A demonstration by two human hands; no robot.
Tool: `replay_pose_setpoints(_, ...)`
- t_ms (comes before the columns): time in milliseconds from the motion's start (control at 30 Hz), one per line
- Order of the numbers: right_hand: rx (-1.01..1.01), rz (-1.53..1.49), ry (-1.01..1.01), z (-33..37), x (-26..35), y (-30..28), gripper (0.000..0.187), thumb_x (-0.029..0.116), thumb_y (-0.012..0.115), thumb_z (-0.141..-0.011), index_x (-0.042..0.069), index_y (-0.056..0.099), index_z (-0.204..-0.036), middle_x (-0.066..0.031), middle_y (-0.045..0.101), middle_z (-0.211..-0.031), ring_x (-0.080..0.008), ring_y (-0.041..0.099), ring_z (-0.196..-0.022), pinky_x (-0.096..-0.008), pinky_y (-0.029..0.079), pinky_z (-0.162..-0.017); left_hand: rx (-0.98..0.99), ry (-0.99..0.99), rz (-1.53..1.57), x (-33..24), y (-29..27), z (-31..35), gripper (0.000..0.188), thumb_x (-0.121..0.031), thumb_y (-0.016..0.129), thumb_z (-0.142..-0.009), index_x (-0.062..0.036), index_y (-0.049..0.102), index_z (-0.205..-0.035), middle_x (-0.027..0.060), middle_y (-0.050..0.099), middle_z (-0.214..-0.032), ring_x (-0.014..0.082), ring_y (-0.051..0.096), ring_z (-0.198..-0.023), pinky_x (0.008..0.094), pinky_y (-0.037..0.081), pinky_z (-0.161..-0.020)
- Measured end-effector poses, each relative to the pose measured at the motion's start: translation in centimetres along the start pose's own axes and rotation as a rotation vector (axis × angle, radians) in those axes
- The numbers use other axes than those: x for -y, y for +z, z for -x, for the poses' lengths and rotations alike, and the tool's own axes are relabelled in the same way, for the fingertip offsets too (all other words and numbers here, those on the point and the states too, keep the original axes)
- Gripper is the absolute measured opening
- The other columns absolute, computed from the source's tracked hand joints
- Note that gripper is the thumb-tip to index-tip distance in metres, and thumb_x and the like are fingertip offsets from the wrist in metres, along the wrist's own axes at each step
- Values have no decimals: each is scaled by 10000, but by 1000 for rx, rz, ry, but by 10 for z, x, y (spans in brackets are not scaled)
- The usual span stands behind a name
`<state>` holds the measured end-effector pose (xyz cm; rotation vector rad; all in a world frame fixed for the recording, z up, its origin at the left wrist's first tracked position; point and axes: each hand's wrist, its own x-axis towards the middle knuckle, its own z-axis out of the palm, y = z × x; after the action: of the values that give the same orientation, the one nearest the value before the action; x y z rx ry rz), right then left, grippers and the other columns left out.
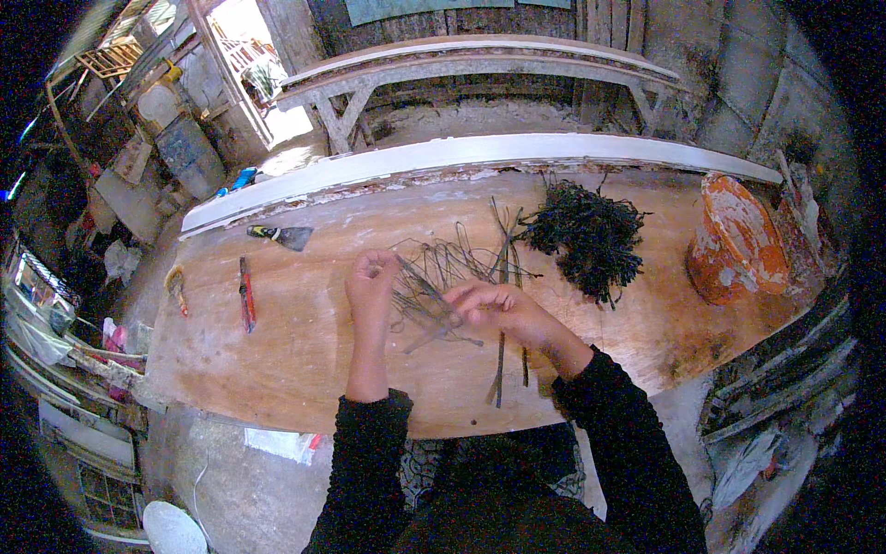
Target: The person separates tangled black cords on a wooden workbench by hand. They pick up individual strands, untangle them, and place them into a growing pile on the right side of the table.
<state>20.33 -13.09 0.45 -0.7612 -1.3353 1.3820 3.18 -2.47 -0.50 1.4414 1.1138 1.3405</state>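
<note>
Over the middle of the wooden table, my left hand [371, 274] is closed, fingertips pinched on the end of a thin dark strip [423, 284]. My right hand [503, 312] pinches the same strip farther along, so it stretches slantwise between both hands. Beneath lies a loose tangle of thin dark strips [454, 256], some curled into loops. Several longer straight strips [501, 355] lie beside and partly under my right hand. Beyond it on the right sits a thick heap of short dark strips [591, 231]. Exactly what the strips are made of is unclear.
On the table [295, 369] lie a putty knife [281, 237], a red utility knife [246, 295] and a brush [176, 291]. An orange plaster-smeared bucket [738, 240] stands at the right. A long white moulding [461, 151] runs along the far edge, with a bench [498, 65] behind.
</note>
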Motion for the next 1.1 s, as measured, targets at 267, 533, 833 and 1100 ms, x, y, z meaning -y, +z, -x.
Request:
replay_pose_setpoints(267, -137, 0, -27, 1, 1, -3, 100, 11, 629, -644, 46, 583, -726, -73, 546, -869, -162, 499, -877, -282, 392, -758, 132, 40, 68, 7, 3, 1, 55, -26, 574, -694, -43, 565, -746, 5, 550, -696, 65, 483, -633, 196, 377, -570)
replay_pose_setpoints(533, -517, 61, -220, -5, -10, -31, 125, -8, 587, -672, 76, 499, -701, -4, 530, -741, -93, 499, -696, -233, 400, -659, 690, -64, -65, -3, 19, 22, 103, -68, 633, -666, -50, 577, -751, -3, 546, -740, 78, 501, -665, 218, 415, -599)
replay_pose_setpoints(833, -846, 311, -169, -10, -25, -42, 82, 72, 545, -742, 56, 546, -822, 9, 488, -717, -89, 460, -710, -205, 353, -684, 1019, -205, 282, -16, 16, 34, 112, -71, 613, -691, -31, 542, -767, -26, 518, -694, 69, 503, -658, 216, 425, -585)
replay_pose_setpoints(1100, -786, 493, -258, -8, -27, -40, 69, 56, 600, -685, 55, 574, -749, -32, 502, -850, -131, 480, -779, -244, 385, -673, 283, 42, -80, 5, 9, 8, 77, -66, 584, -703, -36, 559, -769, 5, 535, -679, 70, 494, -623, 206, 392, -542)
